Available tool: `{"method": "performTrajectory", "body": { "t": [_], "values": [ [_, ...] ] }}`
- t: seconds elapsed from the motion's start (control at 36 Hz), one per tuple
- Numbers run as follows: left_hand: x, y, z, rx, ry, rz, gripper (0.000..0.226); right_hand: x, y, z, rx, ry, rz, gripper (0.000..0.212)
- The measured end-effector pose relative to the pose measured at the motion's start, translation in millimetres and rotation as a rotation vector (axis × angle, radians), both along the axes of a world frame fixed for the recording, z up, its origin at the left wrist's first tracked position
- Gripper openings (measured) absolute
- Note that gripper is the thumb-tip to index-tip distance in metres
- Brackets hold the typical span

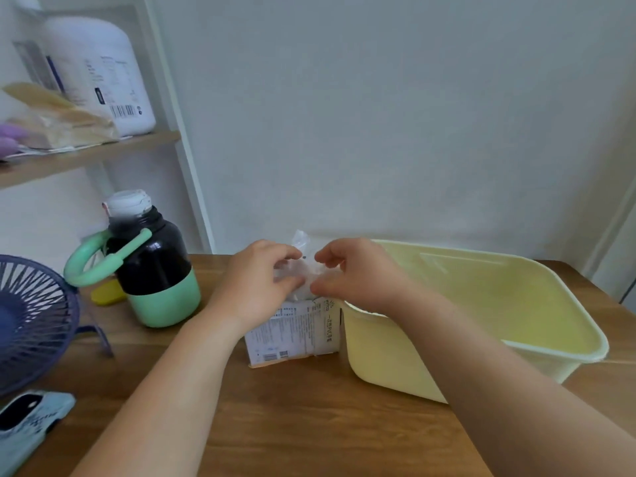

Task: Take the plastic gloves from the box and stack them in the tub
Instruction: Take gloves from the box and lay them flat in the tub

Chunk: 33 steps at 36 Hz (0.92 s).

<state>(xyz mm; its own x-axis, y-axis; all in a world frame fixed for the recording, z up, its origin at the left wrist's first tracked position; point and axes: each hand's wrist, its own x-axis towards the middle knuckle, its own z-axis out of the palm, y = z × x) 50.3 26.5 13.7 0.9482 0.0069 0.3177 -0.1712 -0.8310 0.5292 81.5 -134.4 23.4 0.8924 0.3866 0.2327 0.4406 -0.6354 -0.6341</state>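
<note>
A clump of clear plastic gloves (300, 266) is being pinched at the top of the box (292, 335) by 2 hands held close together: it is being gripped by the left hand (261, 277) from one side and by the right hand (347, 273) from the other, with fingers and thumbs curled round the film. The box, upright on the table (309, 425), is being flanked on its right by the yellow tub (378, 356), just beside it and perhaps touching. For a clean pull, 1 glove is best being teased free of the clump first. The light box is likely being lifted along if both hands are drawn upward, so it is better being steadied by 1 hand while the film is being eased out slowly.
</note>
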Motion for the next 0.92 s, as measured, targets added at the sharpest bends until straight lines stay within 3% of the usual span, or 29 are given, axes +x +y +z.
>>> {"method": "performTrajectory", "body": {
  "t": [0.08,0.25,0.36,0.53,0.58,0.67,0.78,0.92],
  "values": [
    [0.5,2.2,-4.3,-0.123,-0.046,0.005,0.021,0.9,8.3,1.7,-0.151,-0.076,-0.021,0.038],
    [0.5,4.7,-14.0,-0.276,-0.064,-0.003,0.021,6.5,12.3,1.1,-0.237,-0.123,-0.020,0.024],
    [-0.3,5.1,-22.5,-0.325,-0.039,-0.025,0.033,6.9,9.6,-0.6,-0.095,-0.073,-0.012,0.038],
    [2.1,2.1,-27.8,-0.284,-0.089,-0.023,0.059,9.8,3.3,1.8,0.316,0.176,-0.056,0.018],
    [2.8,1.5,-28.4,-0.294,-0.114,-0.004,0.055,9.3,2.2,1.1,0.262,0.149,-0.031,0.012],
    [3.2,-0.9,-28.5,-0.335,-0.152,0.034,0.042,7.9,3.4,-2.5,0.103,0.053,-0.023,0.028],
    [1.7,-3.0,-28.1,-0.385,-0.191,0.057,0.017,6.5,9.9,-6.2,-0.085,-0.106,-0.051,0.016],
    [-2.5,-2.6,-29.1,-0.473,-0.273,0.024,0.019,5.6,10.9,-6.5,-0.115,-0.149,-0.032,0.042]
  ]
}}
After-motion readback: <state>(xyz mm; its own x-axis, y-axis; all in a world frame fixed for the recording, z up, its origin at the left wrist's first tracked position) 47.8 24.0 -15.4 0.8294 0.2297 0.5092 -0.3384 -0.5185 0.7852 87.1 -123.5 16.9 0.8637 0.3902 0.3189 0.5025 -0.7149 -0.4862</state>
